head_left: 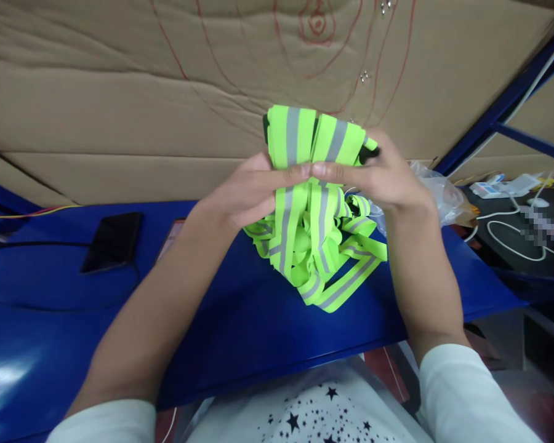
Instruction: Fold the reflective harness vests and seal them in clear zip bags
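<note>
Neon yellow-green reflective straps (292, 138) with a grey stripe are gathered in two folded bundles, held up side by side above the table. My left hand (253, 189) grips the left bundle, its thumb lying across the front. Around the right bundle my right hand (378, 175) is closed, and the two thumb tips meet in the middle. Fingers behind the bundles are hidden. Dark pieces show at the bundles' outer edges. Below, loose loops of the same strap (346, 289) hang and lie tangled on the blue table (268, 332).
A black device (115, 240) with a cable lies on the table at left, and a phone (170, 237) is partly behind my left forearm. Clear plastic bags (436, 191) are at right, beside a dark surface with white cables (512, 240). Brown cardboard (166, 117) stands behind.
</note>
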A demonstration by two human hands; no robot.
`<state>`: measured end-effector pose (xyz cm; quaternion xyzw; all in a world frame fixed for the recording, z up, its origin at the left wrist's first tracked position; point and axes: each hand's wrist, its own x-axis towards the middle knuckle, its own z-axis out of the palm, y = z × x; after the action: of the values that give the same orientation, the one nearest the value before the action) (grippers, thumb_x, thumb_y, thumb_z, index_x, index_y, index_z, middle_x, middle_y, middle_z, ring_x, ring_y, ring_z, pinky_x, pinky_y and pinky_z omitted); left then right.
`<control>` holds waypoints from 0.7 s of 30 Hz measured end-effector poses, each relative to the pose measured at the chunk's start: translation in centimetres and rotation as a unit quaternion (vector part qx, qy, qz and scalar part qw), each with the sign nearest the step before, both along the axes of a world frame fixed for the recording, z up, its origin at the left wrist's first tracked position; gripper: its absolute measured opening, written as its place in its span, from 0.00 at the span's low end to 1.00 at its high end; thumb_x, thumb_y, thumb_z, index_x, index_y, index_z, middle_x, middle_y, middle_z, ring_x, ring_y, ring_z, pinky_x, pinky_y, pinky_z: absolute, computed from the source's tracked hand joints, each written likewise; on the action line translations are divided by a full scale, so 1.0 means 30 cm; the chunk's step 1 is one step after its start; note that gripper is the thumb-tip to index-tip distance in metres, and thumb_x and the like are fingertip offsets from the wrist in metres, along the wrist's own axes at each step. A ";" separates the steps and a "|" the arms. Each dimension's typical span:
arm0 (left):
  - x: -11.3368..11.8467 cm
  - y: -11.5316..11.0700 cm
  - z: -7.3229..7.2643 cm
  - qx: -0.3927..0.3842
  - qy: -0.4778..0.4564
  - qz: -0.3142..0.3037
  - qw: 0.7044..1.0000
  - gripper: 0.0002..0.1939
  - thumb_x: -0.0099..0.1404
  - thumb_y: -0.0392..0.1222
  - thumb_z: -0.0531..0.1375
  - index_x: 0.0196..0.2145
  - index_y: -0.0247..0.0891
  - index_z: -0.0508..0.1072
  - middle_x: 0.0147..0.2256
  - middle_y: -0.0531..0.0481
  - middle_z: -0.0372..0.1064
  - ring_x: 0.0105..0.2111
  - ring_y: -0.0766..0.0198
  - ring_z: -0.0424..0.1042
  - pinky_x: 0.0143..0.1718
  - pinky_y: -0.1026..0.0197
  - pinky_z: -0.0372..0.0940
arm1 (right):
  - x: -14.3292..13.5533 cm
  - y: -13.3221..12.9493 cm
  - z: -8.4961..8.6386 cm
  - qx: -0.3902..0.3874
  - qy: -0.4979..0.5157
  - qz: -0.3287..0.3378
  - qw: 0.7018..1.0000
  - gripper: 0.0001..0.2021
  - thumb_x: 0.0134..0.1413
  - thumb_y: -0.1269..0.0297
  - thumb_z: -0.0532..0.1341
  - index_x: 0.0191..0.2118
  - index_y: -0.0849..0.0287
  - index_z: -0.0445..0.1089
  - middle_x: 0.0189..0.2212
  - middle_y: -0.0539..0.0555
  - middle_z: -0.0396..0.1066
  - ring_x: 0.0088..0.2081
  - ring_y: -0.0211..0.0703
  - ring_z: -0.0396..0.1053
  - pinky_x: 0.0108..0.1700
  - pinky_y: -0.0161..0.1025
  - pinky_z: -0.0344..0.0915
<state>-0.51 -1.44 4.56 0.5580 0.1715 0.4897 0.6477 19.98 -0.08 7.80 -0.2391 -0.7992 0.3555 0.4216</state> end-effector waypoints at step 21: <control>-0.047 0.038 0.035 -0.039 0.020 0.013 0.999 0.22 0.54 0.29 0.63 0.47 0.41 0.77 0.44 0.51 0.80 0.52 0.47 0.79 0.49 0.50 0.75 | 0.032 -0.005 0.060 0.236 -0.208 0.076 0.946 0.41 0.57 0.50 0.71 0.73 0.43 0.58 0.77 0.45 0.46 0.79 0.52 0.38 0.80 0.53 0.40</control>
<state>-1.93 -0.29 5.61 0.5399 0.2102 0.4801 0.6587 20.94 -0.22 9.59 -0.1401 -0.9458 0.1299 0.2625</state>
